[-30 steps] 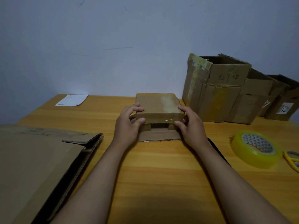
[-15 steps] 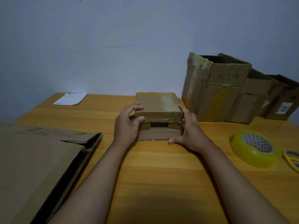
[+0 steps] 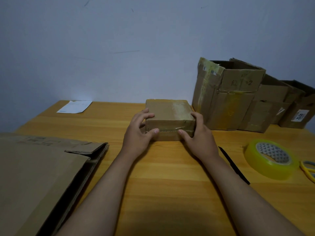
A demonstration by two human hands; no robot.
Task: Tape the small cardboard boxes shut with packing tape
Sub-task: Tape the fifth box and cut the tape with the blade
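Note:
A small flat cardboard box [image 3: 167, 114] with old tape on its top lies in the middle of the wooden table [image 3: 162, 176]. My left hand [image 3: 139, 133] grips its left front corner, thumb on the front face and fingers on top. My right hand [image 3: 197, 135] holds the right front corner, thumb pressing the front flap, which now lies folded up against the box. A roll of clear yellowish packing tape [image 3: 270, 158] lies flat on the table to the right, apart from both hands.
Several worn, open cardboard boxes [image 3: 226, 99] stand at the back right against the wall. Flattened cardboard [image 3: 39, 176] covers the left front. Yellow-handled scissors [image 3: 308, 169] lie at the right edge, a black pen [image 3: 233, 165] lies beside my right forearm, and a white paper [image 3: 75, 106] sits far left.
The box's front flap, lying open on the table before, has been folded up against the front. My right thumb moved from the table onto that flap.

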